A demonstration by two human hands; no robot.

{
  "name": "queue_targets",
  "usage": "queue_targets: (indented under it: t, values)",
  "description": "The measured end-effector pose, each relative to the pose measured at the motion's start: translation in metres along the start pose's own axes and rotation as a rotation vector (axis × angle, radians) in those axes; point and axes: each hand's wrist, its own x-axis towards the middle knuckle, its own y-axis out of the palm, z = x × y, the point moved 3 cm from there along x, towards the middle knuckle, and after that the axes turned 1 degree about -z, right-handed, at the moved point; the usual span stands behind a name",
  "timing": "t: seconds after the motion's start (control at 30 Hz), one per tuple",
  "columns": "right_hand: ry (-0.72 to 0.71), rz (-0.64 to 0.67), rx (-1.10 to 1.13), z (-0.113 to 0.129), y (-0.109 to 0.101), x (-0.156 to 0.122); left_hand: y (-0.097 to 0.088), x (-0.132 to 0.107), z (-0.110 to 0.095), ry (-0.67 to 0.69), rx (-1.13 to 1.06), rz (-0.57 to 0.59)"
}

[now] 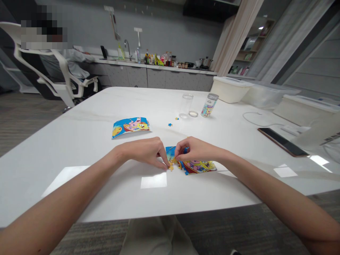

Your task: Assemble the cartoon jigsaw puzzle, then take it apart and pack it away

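1. Jigsaw puzzle [198, 166], partly joined, lies flat on the white table [66, 152], right of centre and near the edge closest to us. Our hands cover its left end.
2. At the far left, beyond the table, a seated person [75, 63] leans toward the counter in a white office chair [57, 76].
3. A printed cartoon picture sheet [130, 127] lies on the table, beyond the puzzle and to its left, well apart from our hands.
4. Our left hand [142, 151] reaches in from the left, its fingertips [165, 163] pinched together on a small yellow jigsaw piece [171, 167] at the puzzle's left edge.
5. Our right hand [193, 150] sits just beside it, its fingers [177, 157] curled down onto the blue top-left corner. We cannot tell whether they grasp a piece.
6. Farther up the table stand loose jigsaw pieces [170, 124], a clear cylinder [187, 104], a round lid [193, 113] and a labelled jar [209, 105].
7. Along the right side we see white storage tubs [230, 89], a white cable [255, 118] and a dark phone [283, 141]. Behind the table, bottles and jars [159, 60] crowd a kitchen counter [180, 70].
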Motion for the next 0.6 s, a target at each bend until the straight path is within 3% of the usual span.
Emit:
queue_targets:
  t: [0.33,0.6]
  values:
    - [-0.001,0.05,-0.077,0.0044,0.0054,-0.0024,-0.0008,0.0009,-0.0048,-0.013,0.033,0.022]
    - [-0.016,0.013,-0.159,0.0042,0.0059,-0.0048,0.0001,0.0009,-0.0039,-0.009,0.019,0.013]
